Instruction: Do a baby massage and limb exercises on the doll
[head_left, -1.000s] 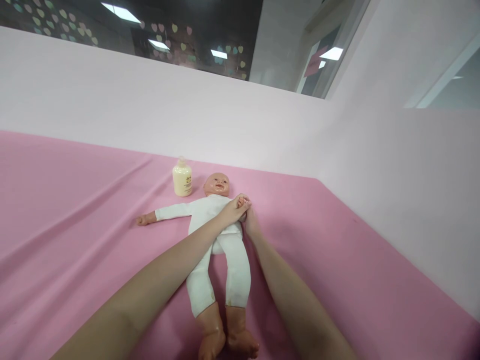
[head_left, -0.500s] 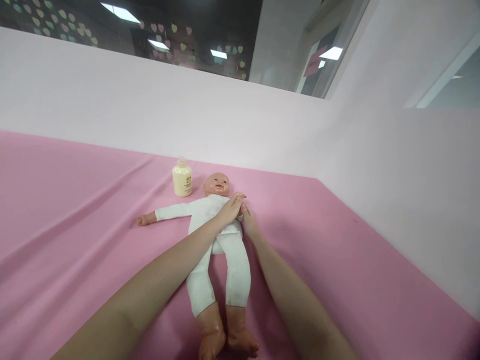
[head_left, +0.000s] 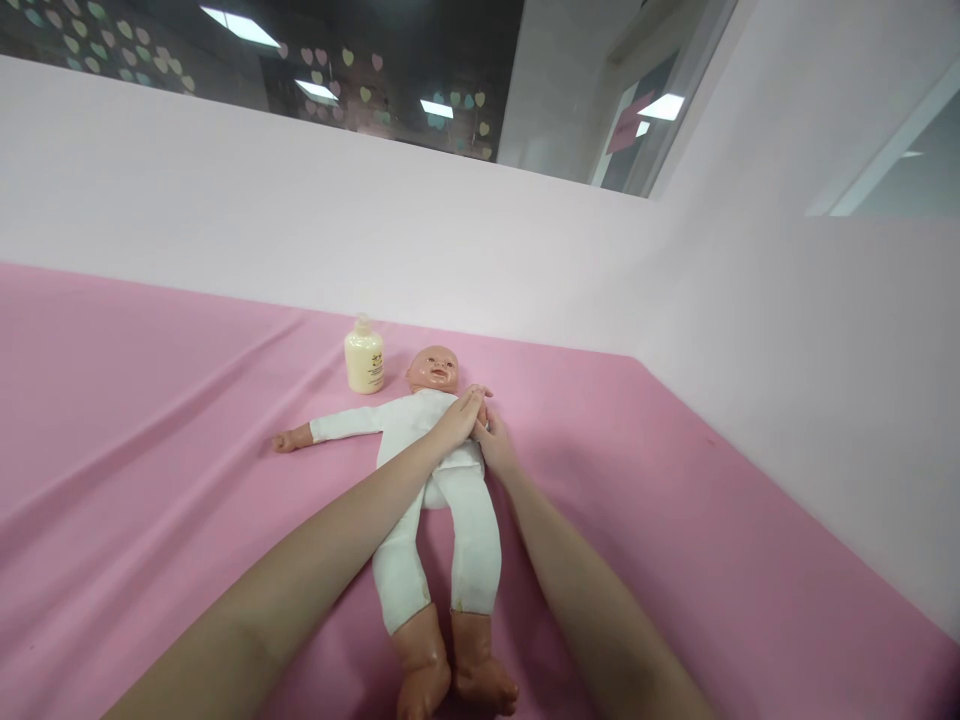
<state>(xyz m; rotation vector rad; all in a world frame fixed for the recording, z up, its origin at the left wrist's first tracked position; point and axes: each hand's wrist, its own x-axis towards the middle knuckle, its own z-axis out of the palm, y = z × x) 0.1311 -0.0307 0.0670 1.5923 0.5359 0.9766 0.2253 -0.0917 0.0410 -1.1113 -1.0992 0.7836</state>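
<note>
A baby doll (head_left: 405,420) with a white cloth body lies on its back, head away from me and feet toward me. One of its arms stretches out to the left. The other arm is bent, and its hand lies between my hands near the doll's chest. My left hand (head_left: 463,412) reaches across the torso and closes round the doll's hand from the left. From the right, my right hand (head_left: 493,440) closes on it too, fingers touching my left hand. Most of the held doll hand is hidden.
A cream-coloured pump bottle (head_left: 365,360) stands left of the doll's head. Pink sheeting (head_left: 637,520) with folds at the left covers the surface. A white wall (head_left: 315,210) rises behind and to the right, with a window (head_left: 405,60) above.
The fingers of my right hand have shifted slightly left and curled closer round the doll's hand. My left hand, the doll's body and the bottle look almost unchanged.
</note>
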